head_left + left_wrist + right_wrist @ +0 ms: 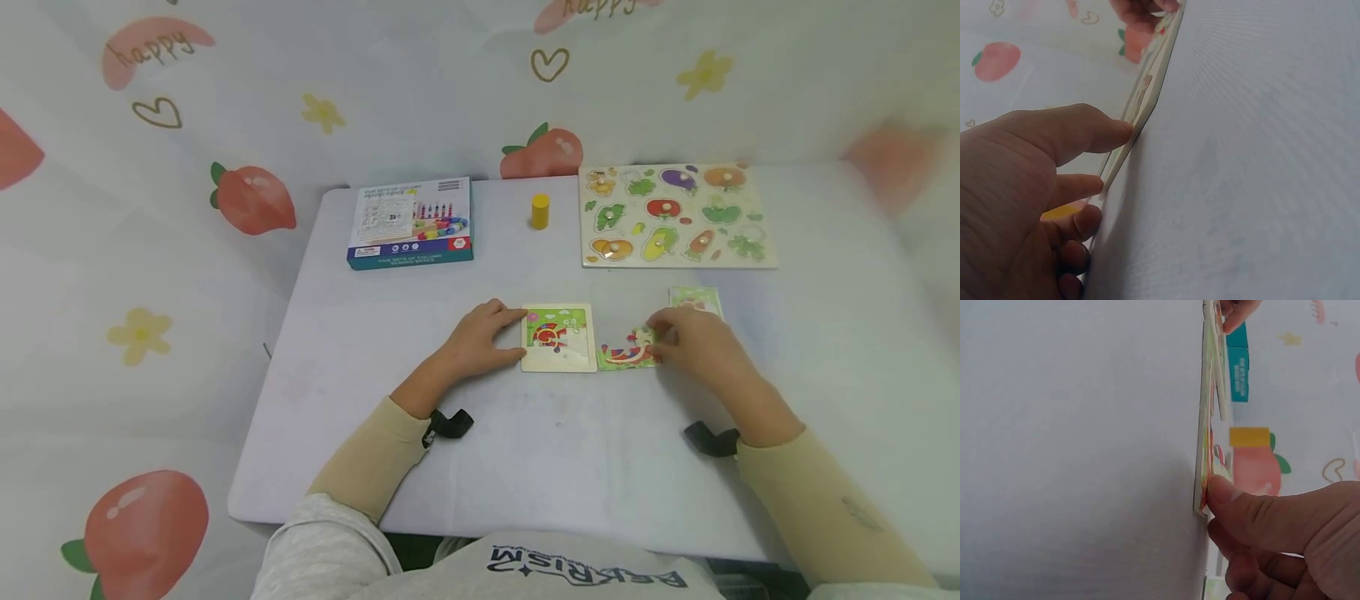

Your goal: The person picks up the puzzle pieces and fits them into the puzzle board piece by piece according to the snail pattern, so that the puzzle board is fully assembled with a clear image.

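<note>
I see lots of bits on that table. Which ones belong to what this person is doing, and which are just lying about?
Part of the job:
square puzzle frame, touched by the left hand
red-and-green piece, pinched by the right hand
green picture piece beyond the right hand, probably

Just lying about:
teal-edged box
yellow cylinder
board of vegetable pictures

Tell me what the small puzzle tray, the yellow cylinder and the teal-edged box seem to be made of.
Small puzzle tray: probably wood, dull finish; its rim is plain and pale cream.
Yellow cylinder: plastic or painted wood, I can't tell which; its even colour shows no grain.
Teal-edged box: likely cardboard, smoothly printed; lettering and pictures cover its flat faces.
</note>
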A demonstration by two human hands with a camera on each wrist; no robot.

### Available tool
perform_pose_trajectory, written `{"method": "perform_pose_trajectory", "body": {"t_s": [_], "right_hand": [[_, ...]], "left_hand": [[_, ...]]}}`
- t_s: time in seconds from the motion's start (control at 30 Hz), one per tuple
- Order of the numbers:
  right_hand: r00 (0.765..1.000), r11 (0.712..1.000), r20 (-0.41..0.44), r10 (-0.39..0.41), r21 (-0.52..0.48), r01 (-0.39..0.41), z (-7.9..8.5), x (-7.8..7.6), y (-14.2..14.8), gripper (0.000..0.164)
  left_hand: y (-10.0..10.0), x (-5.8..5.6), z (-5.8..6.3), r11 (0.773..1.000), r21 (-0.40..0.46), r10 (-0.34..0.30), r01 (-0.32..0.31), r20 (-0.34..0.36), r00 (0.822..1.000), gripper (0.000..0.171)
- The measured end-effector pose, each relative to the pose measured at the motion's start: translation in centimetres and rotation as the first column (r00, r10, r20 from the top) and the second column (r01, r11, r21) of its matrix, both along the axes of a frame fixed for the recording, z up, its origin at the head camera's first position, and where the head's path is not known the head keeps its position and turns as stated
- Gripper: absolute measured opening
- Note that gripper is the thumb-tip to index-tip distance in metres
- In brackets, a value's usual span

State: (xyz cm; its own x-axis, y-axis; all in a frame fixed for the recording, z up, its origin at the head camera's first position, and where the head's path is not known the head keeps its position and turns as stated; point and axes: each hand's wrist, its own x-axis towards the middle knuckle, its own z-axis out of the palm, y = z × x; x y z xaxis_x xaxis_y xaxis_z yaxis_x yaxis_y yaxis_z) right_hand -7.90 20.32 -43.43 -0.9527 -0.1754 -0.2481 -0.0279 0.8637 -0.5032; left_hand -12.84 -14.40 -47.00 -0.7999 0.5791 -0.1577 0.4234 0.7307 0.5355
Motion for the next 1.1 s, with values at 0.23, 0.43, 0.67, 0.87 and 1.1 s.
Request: {"method": "perform_pose_trajectory", "body": {"t_s": [0.23, 0.43, 0.67, 0.87, 1.1], "right_hand": [[0.999, 1.0, -0.035, 0.004, 0.002, -0.004, 0.0, 0.2, 0.3, 0.035], [0.994, 0.999, -0.1, 0.03, -0.009, -0.031, 1.0, 0.9, 1.1, 0.036], [0.982, 1.0, -0.189, 0.024, -0.006, -0.026, 2.6, 2.0, 1.2, 0.034], [0.961, 1.0, -0.277, 0.016, 0.0, -0.017, 3.9, 2.8, 1.2, 0.037], [0.919, 0.999, -0.392, 0.032, -0.008, -0.039, 5.1, 2.9, 0.5, 0.038]], "left_hand": [[0.0, -0.1, 0.0, 1.0, 0.006, 0.01, -0.01, 0.009, 1.0, 0.067], [0.1, -0.1, 0.0, 1.0, 0.017, 0.007, -0.007, 0.003, 1.0, 0.067], [-0.1, 0.1, 0.0, 1.0, 0.016, 0.003, -0.003, 0.005, 1.0, 0.067], [-0.1, 0.0, -0.4, 1.0, 0.008, -0.005, 0.005, 0.001, 1.0, 0.067], [0.0, -0.1, -0.1, 1.0, -0.002, -0.01, 0.01, -0.001, 1.0, 0.067]]}}
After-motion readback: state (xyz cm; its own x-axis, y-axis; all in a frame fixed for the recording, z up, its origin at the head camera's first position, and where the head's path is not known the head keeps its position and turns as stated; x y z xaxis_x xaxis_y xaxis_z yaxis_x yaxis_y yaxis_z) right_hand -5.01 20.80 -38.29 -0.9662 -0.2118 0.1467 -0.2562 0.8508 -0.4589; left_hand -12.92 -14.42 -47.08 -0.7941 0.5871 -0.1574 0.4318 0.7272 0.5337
